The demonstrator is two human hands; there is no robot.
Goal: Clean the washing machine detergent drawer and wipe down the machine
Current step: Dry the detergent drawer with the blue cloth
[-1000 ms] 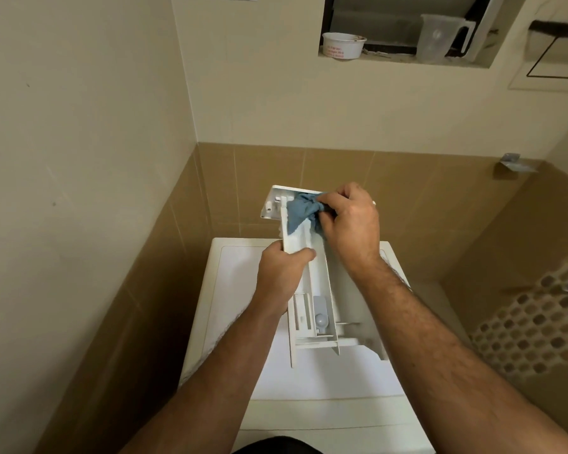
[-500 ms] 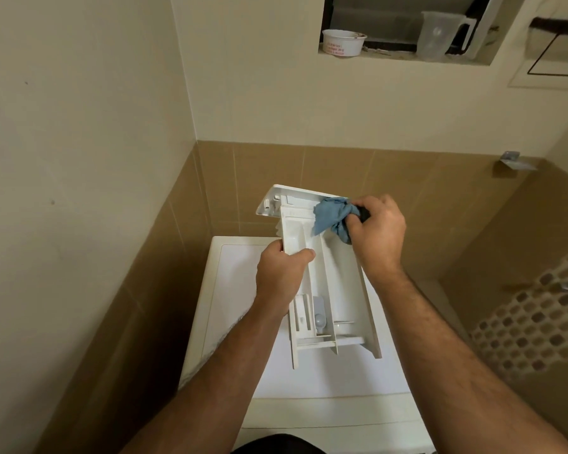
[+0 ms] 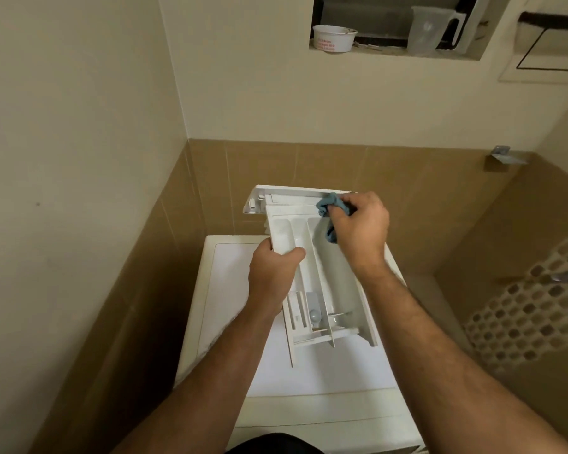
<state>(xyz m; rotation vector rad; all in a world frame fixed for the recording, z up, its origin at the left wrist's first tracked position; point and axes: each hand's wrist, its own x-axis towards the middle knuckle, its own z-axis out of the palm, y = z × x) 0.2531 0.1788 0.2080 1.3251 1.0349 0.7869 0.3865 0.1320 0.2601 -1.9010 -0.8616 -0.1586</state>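
the right hand (image 3: 358, 226), bunching the blue cloth (image 3: 331, 204), has slid to the drawer (image 3: 312, 273)'s far right corner; the left hand (image 3: 273, 276) still grips its left wall.

Left hand (image 3: 274, 276) curled in a firm grip; right hand (image 3: 361, 229) curled, forearms extended forward

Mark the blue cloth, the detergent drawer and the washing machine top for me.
blue cloth (image 3: 329, 202): head view, bunched part above the fingers.
detergent drawer (image 3: 287, 232): head view, floor of its left compartment.
washing machine top (image 3: 230, 273): head view, bare left part of the lid.
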